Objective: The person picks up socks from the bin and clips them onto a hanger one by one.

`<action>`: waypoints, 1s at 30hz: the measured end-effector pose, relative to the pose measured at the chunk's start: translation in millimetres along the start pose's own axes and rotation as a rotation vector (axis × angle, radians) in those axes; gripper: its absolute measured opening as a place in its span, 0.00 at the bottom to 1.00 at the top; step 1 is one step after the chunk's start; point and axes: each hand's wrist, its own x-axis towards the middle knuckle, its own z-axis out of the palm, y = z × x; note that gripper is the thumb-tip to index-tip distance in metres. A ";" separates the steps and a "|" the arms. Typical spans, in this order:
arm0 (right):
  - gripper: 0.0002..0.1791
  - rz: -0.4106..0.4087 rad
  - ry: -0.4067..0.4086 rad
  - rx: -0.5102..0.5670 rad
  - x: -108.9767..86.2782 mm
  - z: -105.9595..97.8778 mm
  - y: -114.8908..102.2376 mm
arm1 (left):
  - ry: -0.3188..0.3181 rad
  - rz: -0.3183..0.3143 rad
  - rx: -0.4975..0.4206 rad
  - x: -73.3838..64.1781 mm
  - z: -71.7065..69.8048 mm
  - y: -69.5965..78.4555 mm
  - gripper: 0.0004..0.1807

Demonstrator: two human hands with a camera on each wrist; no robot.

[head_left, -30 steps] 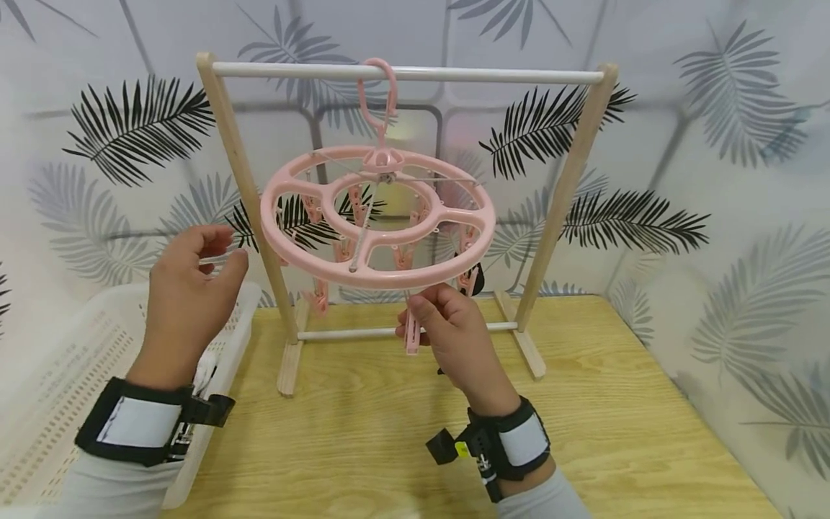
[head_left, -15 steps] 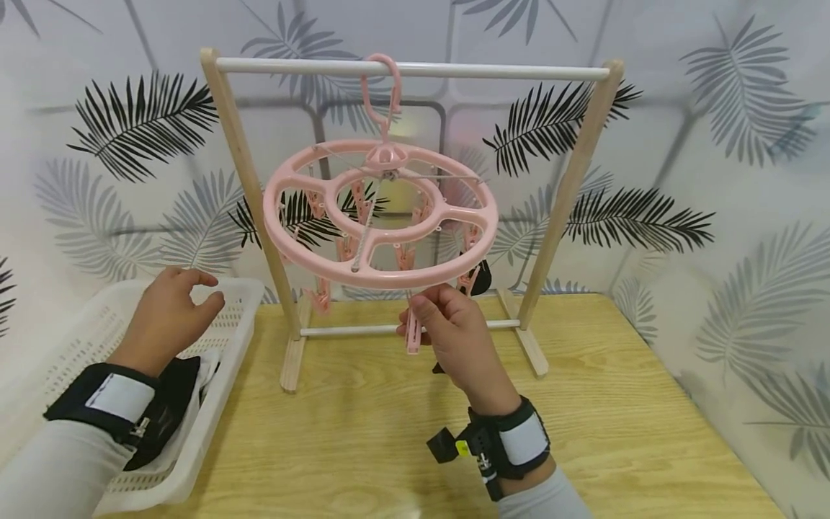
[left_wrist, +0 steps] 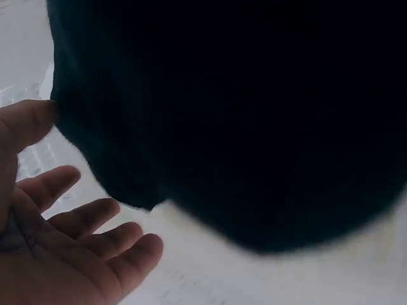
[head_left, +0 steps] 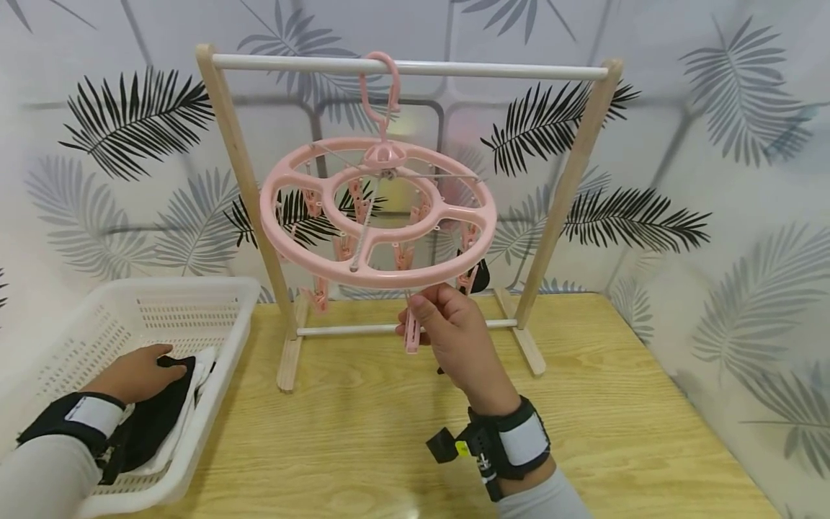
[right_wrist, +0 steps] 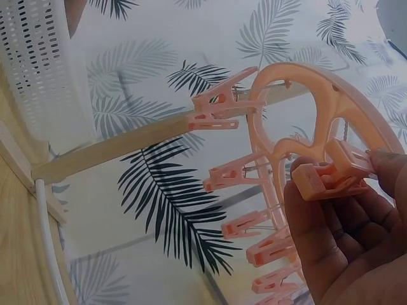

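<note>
My right hand (head_left: 457, 335) pinches a pink clothespin (head_left: 412, 333) that hangs below the front rim of a round pink clip hanger (head_left: 389, 277). The right wrist view shows the clothespin (right_wrist: 331, 175) between thumb and fingers. My left hand (head_left: 132, 373) is inside the white basket (head_left: 243, 317), over a folded black cloth (head_left: 155, 425). In the left wrist view its fingers are spread and loosely bent, and the thumb tip is right at the edge of the dark cloth (left_wrist: 222, 127). White fabric (head_left: 188, 418) lies beside and under the black cloth.
The hanger hooks over the white bar (head_left: 493, 70) of a wooden stand (head_left: 567, 187) on the wood-grain table (head_left: 363, 447). Several other clothespins (right_wrist: 232, 176) dangle from the hanger. A black item (head_left: 480, 277) hangs at its right rear. A leaf-patterned backdrop stands behind.
My left hand has moved down and left from beside the hanger into the basket, to the black cloth. My right hand has kept its pinch on the clothespin.
</note>
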 end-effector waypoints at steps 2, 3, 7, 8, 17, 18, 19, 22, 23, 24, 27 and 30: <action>0.18 -0.009 -0.004 0.001 0.2 -0.7 0.3 | -0.010 0.001 0.010 -0.4 1.1 -2.1 0.35; 0.18 -0.011 -0.004 0.001 0.2 -1.2 0.3 | 0.001 0.002 0.012 0.0 1.1 -2.8 0.33; 0.19 -0.011 -0.001 -0.003 0.1 -1.9 -0.2 | 0.084 -0.012 0.011 0.8 -0.7 -4.4 0.29; 0.19 -0.009 0.000 -0.005 0.0 -2.1 -0.4 | 0.107 -0.019 0.004 0.9 -1.2 -4.6 0.28; 0.18 -0.017 0.005 0.004 -0.4 -1.9 -0.5 | 0.138 0.023 -0.068 -3.9 -17.6 9.1 0.15; 0.18 -0.016 0.006 0.002 -0.4 -1.9 -0.5 | 0.130 0.024 -0.077 -4.4 -19.6 12.2 0.14; 0.19 -0.016 0.006 0.000 -0.5 -1.9 -0.4 | 0.126 0.026 -0.079 -4.9 -21.3 15.7 0.12; 0.18 -0.009 0.007 -0.006 -1.0 -2.1 0.4 | 0.133 0.036 -0.075 -6.0 -24.4 24.2 0.10; 0.18 -0.006 0.008 -0.008 -1.2 -2.1 0.8 | 0.136 0.039 -0.080 -6.3 -24.9 26.0 0.10; 0.18 -0.002 0.008 -0.006 -1.5 -2.1 1.1 | 0.145 0.043 -0.077 -6.4 -24.9 27.4 0.10; 0.18 -0.001 0.009 0.000 -1.7 -2.2 1.3 | 0.144 0.034 -0.058 -5.2 -23.6 27.5 0.14; 0.17 -0.004 0.011 0.004 -1.6 -2.4 1.6 | 0.106 0.005 -0.027 -3.8 -20.6 22.2 0.24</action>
